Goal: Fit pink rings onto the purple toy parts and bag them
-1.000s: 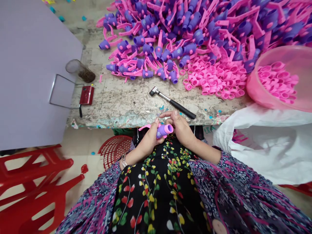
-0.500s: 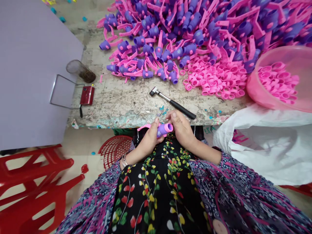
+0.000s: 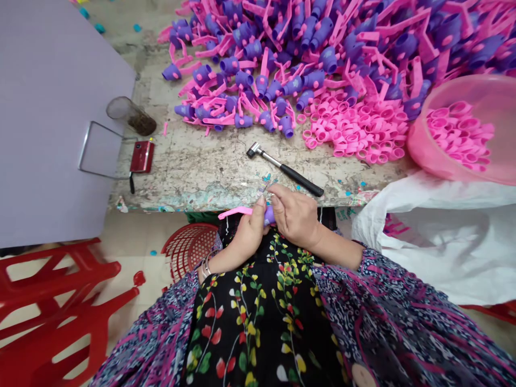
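Observation:
Close to the table's front edge, my left hand (image 3: 250,228) is closed round a purple plastic tube with a pink lever (image 3: 269,215). Its lever sticks out to the left. My right hand (image 3: 296,215) is closed over the tube's right end and hides it; the fingers are curled, with thumb and forefinger near the left thumb. Whether a small part sits between the right fingers cannot be seen. Just beyond lies a small hammer (image 3: 288,169) with a black handle. Farther back are loose pink rings (image 3: 358,129) and a heap of purple tubes with pink levers (image 3: 266,64).
A pink bowl (image 3: 419,140) of rings stands at the right, above a white sack (image 3: 455,252). At the left are a glass jar (image 3: 131,115), a red box with a wire frame (image 3: 141,157), a red basket (image 3: 177,242) and red stools (image 3: 80,301).
My right hand has moved left and closed over the tube's open end, which showed before with a pink ring round it. The pink lever has shifted slightly left.

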Tool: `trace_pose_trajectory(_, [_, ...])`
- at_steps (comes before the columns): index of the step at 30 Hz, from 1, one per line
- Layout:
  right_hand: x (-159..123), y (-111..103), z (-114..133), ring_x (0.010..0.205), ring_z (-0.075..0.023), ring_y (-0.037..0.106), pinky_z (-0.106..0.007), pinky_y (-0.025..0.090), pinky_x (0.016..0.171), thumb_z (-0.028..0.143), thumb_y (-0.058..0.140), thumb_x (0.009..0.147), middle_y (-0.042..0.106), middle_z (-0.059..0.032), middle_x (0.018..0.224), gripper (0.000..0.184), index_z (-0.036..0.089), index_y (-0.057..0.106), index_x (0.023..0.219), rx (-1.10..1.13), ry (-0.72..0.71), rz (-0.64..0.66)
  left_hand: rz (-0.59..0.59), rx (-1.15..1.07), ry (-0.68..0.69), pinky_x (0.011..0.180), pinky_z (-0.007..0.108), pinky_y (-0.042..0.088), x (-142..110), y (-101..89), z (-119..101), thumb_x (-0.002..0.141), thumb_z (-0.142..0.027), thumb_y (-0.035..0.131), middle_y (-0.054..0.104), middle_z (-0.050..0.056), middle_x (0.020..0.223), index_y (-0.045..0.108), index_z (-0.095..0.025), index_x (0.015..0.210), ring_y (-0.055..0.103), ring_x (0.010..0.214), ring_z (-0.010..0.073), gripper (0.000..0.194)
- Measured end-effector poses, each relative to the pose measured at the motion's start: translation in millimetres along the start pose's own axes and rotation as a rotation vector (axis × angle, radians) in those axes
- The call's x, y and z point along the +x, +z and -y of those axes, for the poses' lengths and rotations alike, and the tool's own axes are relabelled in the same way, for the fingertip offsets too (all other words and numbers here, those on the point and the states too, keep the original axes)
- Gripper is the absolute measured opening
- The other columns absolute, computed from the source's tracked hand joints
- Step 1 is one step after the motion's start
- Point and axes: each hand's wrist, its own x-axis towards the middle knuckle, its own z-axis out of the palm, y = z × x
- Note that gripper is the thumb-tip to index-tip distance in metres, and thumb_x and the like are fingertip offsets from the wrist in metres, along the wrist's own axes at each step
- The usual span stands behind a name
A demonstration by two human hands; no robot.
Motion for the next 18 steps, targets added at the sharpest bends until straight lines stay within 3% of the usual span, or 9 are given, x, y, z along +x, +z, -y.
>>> trace_pose_trajectory(7, [-5.7, 9.0, -13.3, 0.066, -0.0181, 0.066, -0.030, 0.051, 0.068, 0.027, 0.035, 0.099, 0.073, -0.0055, 0.076, 0.041, 0.014, 0.059, 0.129, 0.004, -0.086, 0.064, 0.102, -0.119, -0.106, 0.039, 0.020, 0.017, 2.3, 6.0, -8.6, 0.083, -0.071, 0.045, 0.033, -0.008, 0.047, 0.035, -0.022, 0.064, 0.023, 0.039, 0.0060, 0.054])
trace_pose_trajectory(18, [-5.1, 9.1, -13.2, 0.069, -0.0178, 0.067, -0.030, 0.052, 0.069, 0.027, 0.033, 0.099, 0.074, -0.0074, 0.082, 0.041, 0.014, 0.062, 0.125, 0.069, 0.005, 0.087, 0.258, -0.099, -0.164, 0.036, 0.021, 0.008, 11.2, 1.0, -2.4, 0.084, -0.076, 0.039, 0.026, -0.009, 0.038, 0.038, -0.022, 0.062, 0.016, 0.032, 0.0046, 0.058])
